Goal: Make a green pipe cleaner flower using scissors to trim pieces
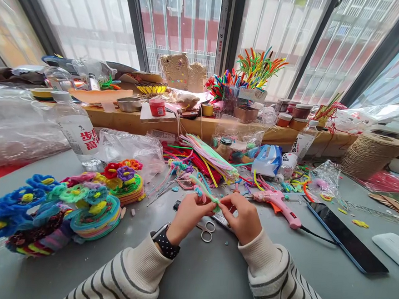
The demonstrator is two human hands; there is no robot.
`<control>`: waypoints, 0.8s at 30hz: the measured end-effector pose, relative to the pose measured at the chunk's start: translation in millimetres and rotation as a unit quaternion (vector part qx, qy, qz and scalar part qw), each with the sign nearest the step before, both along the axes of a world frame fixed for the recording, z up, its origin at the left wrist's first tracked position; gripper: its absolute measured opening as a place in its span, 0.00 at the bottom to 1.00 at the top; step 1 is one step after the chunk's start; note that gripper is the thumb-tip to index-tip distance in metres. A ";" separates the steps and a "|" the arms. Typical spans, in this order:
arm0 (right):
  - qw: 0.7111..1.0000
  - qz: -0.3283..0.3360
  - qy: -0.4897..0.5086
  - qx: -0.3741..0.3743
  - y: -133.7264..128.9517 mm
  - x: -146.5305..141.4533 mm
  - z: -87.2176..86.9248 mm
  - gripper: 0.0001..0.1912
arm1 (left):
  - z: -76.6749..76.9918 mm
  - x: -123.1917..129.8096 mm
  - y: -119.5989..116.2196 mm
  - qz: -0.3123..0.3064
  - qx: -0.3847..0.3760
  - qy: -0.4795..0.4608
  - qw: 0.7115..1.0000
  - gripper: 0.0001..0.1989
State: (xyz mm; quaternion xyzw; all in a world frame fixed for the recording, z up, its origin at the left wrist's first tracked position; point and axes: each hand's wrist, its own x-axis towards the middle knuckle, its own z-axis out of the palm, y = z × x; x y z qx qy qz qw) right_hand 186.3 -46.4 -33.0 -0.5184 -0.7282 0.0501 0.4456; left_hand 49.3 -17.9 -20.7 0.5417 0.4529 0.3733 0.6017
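Pale green pipe cleaners (213, 198) are pinched between both hands over the middle of the table. My left hand (191, 216) grips them from the left, thumb and fingers pressed together. From the other side, my right hand (243, 217) holds the same piece with its fingertips close to the left ones. Free ends of the strand rise up and away to the left. Under the hands lies a pair of scissors (207, 232), its blades partly hidden by my left hand. A pink hot glue gun (279, 205) rests right of my right hand.
Pipe-cleaner flowers (28, 197) crowd the left side. A bundle of pipe cleaners (212, 159) lies beyond the hands. On the right are a phone (345, 237), a white case (393, 250) and a twine spool (370, 152). A bottle (76, 131) stands at left; a cluttered ledge (119, 119) runs behind.
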 end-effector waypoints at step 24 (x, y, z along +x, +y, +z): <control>0.987 -0.058 -0.119 0.087 1.0 2.6 -7.7 0.11 | 1.4 7.0 -5.1 0.056 0.140 0.134 0.979 0.11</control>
